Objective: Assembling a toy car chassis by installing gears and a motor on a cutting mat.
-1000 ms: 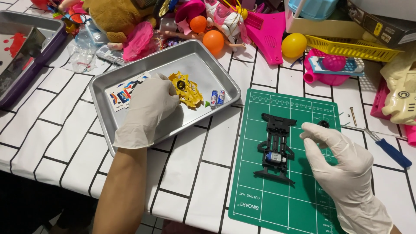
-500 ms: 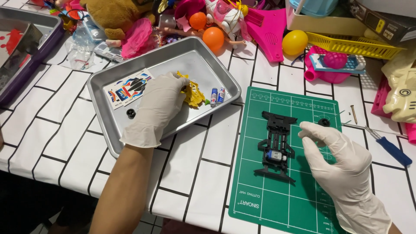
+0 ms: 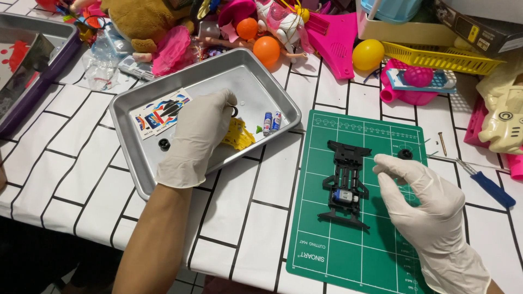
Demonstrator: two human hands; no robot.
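My left hand, in a white glove, reaches into the metal tray. Its fingertips close on a small black ring, and its palm lies half over a yellow toy-car shell. My right hand, also gloved, rests on the green cutting mat just right of a black toy-car chassis with a small motor. Its thumb and forefinger are curled slightly apart near the chassis, with nothing visible between them. A small black wheel lies on the mat above this hand.
The tray also holds a sticker sheet, a black washer and two small batteries. A blue-handled screwdriver and a screw lie right of the mat. Toys, balls and a yellow basket crowd the back; another tray sits left.
My left hand has slid up and back off the yellow shell, uncovering most of it, and its fingers now meet the black ring. My right hand has barely moved.
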